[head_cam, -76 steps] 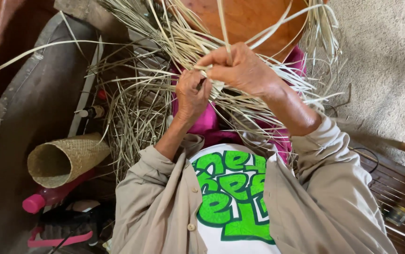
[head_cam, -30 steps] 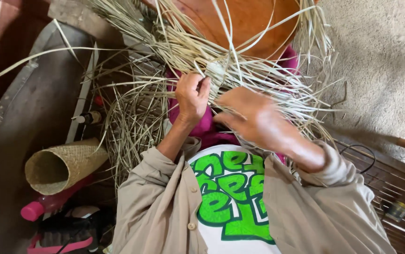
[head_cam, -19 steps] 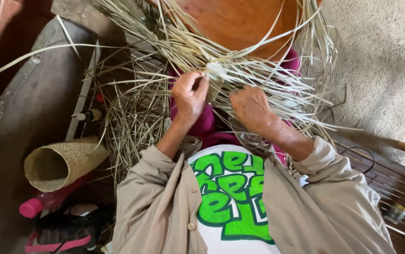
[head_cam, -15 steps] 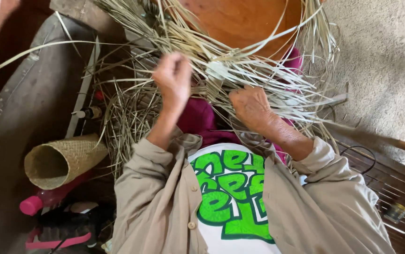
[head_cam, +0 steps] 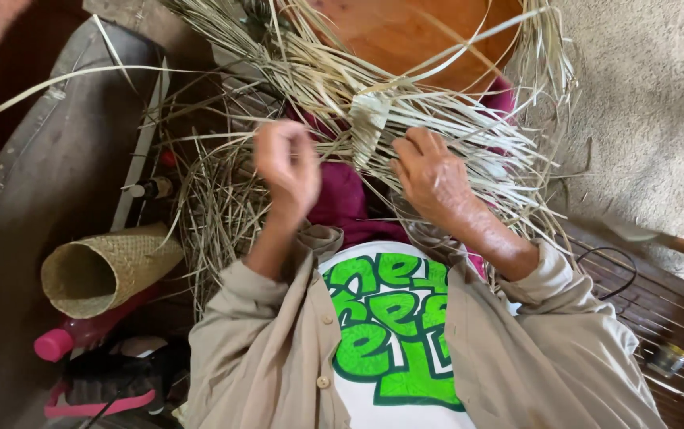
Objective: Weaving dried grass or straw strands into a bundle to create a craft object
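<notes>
A bundle of pale straw strips (head_cam: pixel 405 103) was seen spread over the lap of a person, with many loose ends going out to the left, to the right and upward. In the middle of the bundle a small woven part (head_cam: pixel 368 127) was found, just above the gap between the two hands.

The left hand (head_cam: pixel 288 163) was raised beside the strips, a little to the left of the woven part. Its fingers were curled inward, almost closed, and the hand was blurred; whether a strip was held inside could not be told. The right hand (head_cam: pixel 429 175) was laid on the strips at the right of the woven part, with the fingers bent and pressed on the straw. It was partly closed, but a firm hold on one strip could not be made out.

Behind the straw, a round orange-brown surface (head_cam: pixel 405 36) was partly covered by the strips. A magenta cloth (head_cam: pixel 342 199) was seen under the hands, on the lap. A beige open shirt (head_cam: pixel 262 349) was worn over a white top with green print (head_cam: pixel 390 334).

At the left, on the ground, a finished woven cone (head_cam: pixel 104 270) was lying on its side, with its open mouth turned to the left. Just below it a pink bottle (head_cam: pixel 64 340) was lying.
</notes>
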